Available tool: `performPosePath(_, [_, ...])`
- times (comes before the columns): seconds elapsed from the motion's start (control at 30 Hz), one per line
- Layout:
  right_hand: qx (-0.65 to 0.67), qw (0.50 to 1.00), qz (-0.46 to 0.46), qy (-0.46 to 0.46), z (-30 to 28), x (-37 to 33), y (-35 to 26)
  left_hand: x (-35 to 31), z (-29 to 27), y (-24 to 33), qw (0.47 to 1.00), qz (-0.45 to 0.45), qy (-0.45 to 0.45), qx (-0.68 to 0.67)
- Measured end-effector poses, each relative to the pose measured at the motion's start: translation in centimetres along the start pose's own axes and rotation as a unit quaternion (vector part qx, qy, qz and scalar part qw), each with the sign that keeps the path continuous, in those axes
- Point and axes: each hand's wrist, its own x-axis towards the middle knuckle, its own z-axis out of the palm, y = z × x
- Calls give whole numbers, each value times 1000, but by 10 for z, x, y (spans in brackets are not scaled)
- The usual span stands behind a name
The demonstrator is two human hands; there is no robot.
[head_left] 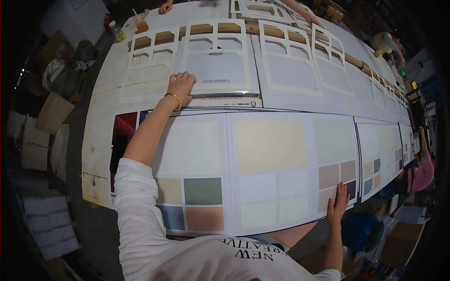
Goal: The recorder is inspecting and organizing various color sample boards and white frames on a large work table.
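Note:
A large folding sample board [230, 164] lies open before me, with pale panels and smaller green, blue, pink, beige and dark colour swatches. Beyond its far edge, my left hand [182, 89] has its fingers bent over the lower left corner of a white cut-out frame [251, 70]. This frame has window-like openings and lies over a printed white sheet [215, 70]. The left fingertips are partly hidden. My right hand [338, 203] rests flat, fingers outstretched, on the board's right part beside the dark swatch, holding nothing.
More white cut-out frames [288, 56] lean along a long cardboard tube [300, 35]. Another sample board [379, 154] lies to the right. Drinks [140, 23] stand at the far left. Co-workers' hands [307, 16] reach in across the table. Stacked paper [49, 225] stands at lower left.

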Motion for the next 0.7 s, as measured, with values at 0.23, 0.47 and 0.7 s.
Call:
performPosePath(0.23, [-4,1000,2,4,-1,1,-2,-1,0,0,999,13,-18,25])
performPosePath(0.47, [9,1000,10,3,-1,0,-3,-11,-13,-3,997,64,22,35])
performPosePath(0.7, [3,1000,11,7,0,-1,-2,-11,-31,-6,990,85,72,80])
